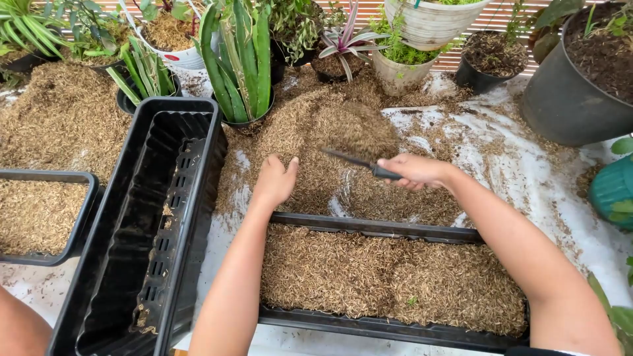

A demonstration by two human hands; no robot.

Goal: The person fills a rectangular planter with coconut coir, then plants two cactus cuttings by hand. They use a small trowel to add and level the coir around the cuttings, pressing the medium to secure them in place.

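The right hand (415, 171) is closed around the handle of a dark trowel (359, 163), whose blade points left over the husk pile (330, 132). The left hand (275, 181) lies open, fingers together, on the pile's near edge. Just in front of both hands stands a black planter (376, 227) filled with husks. An empty planter (158, 217) stands at the left.

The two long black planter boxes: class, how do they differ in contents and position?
The near planter box is filled almost to its rim with dry brown husks; the left planter box holds none, showing its slotted base. The near one lies crosswise before the person; the left one runs lengthwise away. Both are black, rectangular plastic.
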